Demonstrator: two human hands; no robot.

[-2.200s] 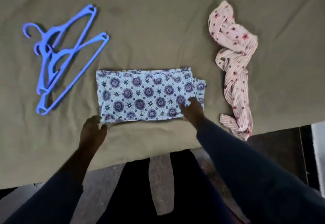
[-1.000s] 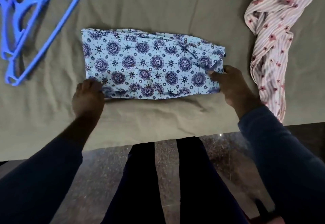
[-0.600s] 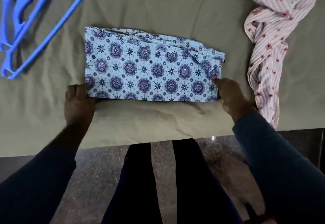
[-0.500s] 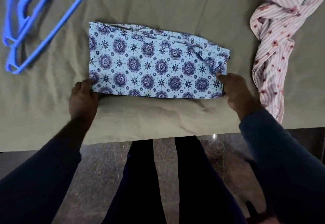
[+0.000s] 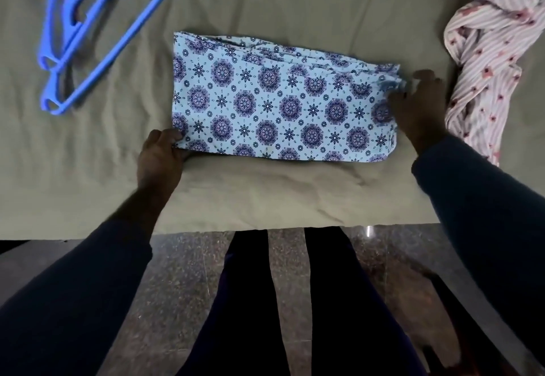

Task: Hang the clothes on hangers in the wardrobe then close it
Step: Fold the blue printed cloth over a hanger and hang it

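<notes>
a: left fingers (image 5: 166, 139) first. thumb on top, the rest curled underneath, pinching the lower left corner of the folded blue print garment (image 5: 280, 104).

b: and the right fingers (image 5: 424, 77)?

a: they're up at the cloth's upper right corner, on the stacked edges. it's blurred there, so i cannot tell whether they pinch the layers or only press on them.

b: widen out for me.

a: left hand (image 5: 160, 160) at the left end, right hand (image 5: 420, 110) at the right end, both touching the cloth. the garment lies mid-frame on the olive bed sheet (image 5: 265, 198), near its front edge, long axis running left to right across the picture. so there's one hand on each short end.

b: neither hand nearer, then?

a: even, i'd say. what matters is the diagonal: one hand on a low corner, the other on a high one, at opposite ends of that long axis. any lift or unfolding looks set to open along that line.

b: where are the hangers?

a: the blue hangers (image 5: 88, 30) are in the upper left of the frame, well apart from the cloth, on the left hand's side. that hand has the shorter reach to them.

b: and the other piece?

a: the pink striped garment (image 5: 483, 60) is bunched at upper right, just beside the right hand, untouched.

b: wardrobe?

a: not in view. nothing's on a hanger yet, so it's early going by my read.
</notes>
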